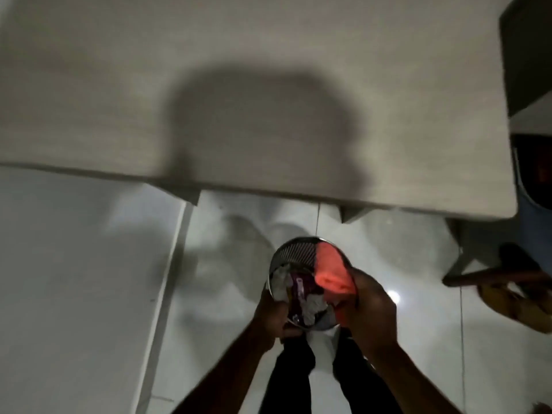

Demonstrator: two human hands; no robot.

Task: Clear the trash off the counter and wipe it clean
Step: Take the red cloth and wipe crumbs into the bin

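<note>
A round metal mesh bin (pixel 294 254) is held over the floor, below the near edge of the counter (pixel 254 85). Crumpled white paper and a purple wrapper (pixel 300 291) lie inside it. My left hand (pixel 273 316) grips the bin's near left rim. My right hand (pixel 372 306) is closed on an orange cloth (pixel 330 268) that hangs over the bin's right rim; whether it also grips the rim I cannot tell. The counter top is pale and bare, with my shadow across it.
White floor tiles (pixel 89 279) lie below. My dark trouser legs (pixel 294 375) stand under the bin. At the right are a dark block (pixel 528 55) on the counter corner, a blue container (pixel 534 222), and a dark chair leg (pixel 493 277).
</note>
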